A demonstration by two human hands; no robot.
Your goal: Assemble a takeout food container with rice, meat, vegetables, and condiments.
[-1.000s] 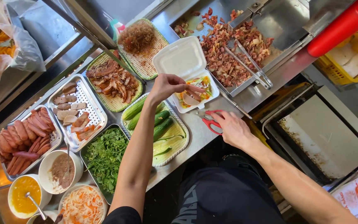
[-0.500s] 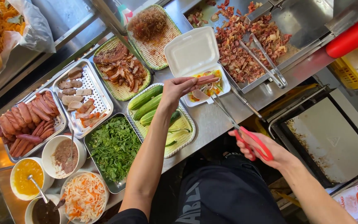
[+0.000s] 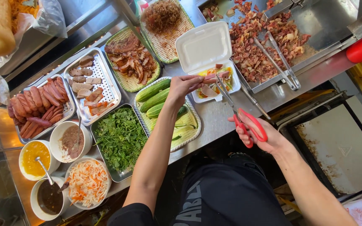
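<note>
Near: my right hand (image 3: pixel 259 134) grips red-handled scissors (image 3: pixel 239 109), blades angled far-left so they meet the meat over the box. My left hand (image 3: pixel 185 85) pinches a pinkish meat slice (image 3: pixel 214 78), holding it taut above the open white foam box (image 3: pixel 211 58) so cut pieces drop inside. Box sits mid-tabletop (image 3: pixel 214 121), beside the cucumber tray (image 3: pixel 164 109); far right, tongs (image 3: pixel 279 58) rest on chopped meat.

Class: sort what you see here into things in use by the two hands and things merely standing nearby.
In use: left hand, meat slice, right hand, red-handled scissors, open foam box.

Standing by: cucumbers, herb tray, metal tongs, sauce bowls.
</note>
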